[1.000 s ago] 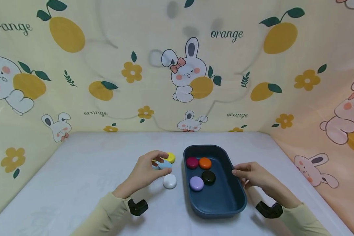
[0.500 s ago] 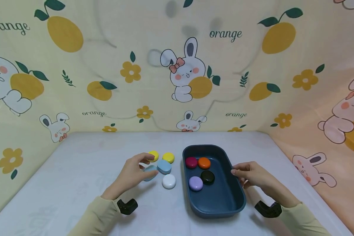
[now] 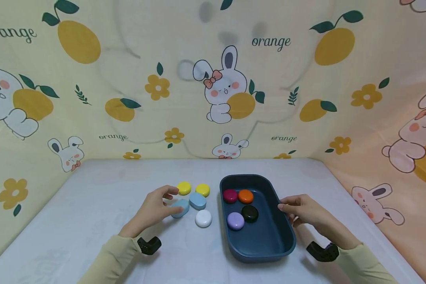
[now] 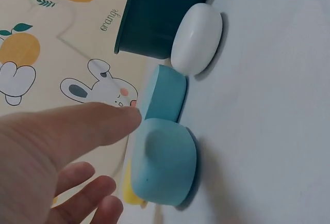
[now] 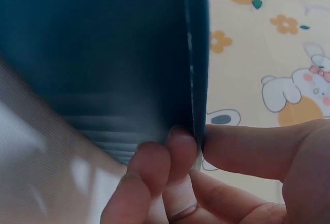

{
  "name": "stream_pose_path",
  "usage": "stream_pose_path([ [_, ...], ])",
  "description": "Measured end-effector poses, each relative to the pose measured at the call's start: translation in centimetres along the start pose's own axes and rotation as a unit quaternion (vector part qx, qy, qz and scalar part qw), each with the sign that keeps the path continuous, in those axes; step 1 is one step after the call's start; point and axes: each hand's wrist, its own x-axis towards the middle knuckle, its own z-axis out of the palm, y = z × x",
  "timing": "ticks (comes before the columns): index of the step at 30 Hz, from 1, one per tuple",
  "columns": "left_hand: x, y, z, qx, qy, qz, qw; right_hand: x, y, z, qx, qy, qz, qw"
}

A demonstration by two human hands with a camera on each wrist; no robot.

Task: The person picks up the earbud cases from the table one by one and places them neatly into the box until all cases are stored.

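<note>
Two light blue rounded blocks lie side by side on the table, a nearer one (image 4: 165,162) and a farther one (image 3: 198,201). My left hand (image 3: 152,207) is at the nearer block, thumb at its side and fingers apart; whether skin touches it I cannot tell. A white rounded piece (image 3: 203,218) lies just right of them. At the right, my right hand (image 3: 307,213) pinches the rim of a dark blue tray (image 3: 287,236), thumb outside and fingers against the wall in the right wrist view. Inside are a dark red piece (image 3: 230,196), an orange (image 3: 245,196), a black (image 3: 250,213) and a lilac one (image 3: 236,221).
Behind the blue blocks lie two yellow round pieces, one at left (image 3: 184,188) and one at right (image 3: 202,190). A white cloth (image 3: 103,189) covers the table. Patterned curtains (image 3: 184,39) with rabbits and oranges stand at the back and sides.
My left hand has drawn back to the left, uncovering the yellow pieces and the farther light blue block. The right hand, the tray and the pieces in it look unmoved.
</note>
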Motion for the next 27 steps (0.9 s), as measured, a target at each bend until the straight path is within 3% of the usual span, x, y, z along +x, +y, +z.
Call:
stream_pose_path([
  [9, 0.3, -0.7, 0.3, -0.001, -0.005, -0.022, 0.9998, 0.1, 0.1, -0.1, 0.002, -0.007, -0.001, 1.0000],
  [27, 0.5, -1.3, 1.5, 0.014, -0.027, -0.011, 0.9995, 0.2, 0.1, 0.0, 0.007, -0.006, 0.003, 1.0000],
])
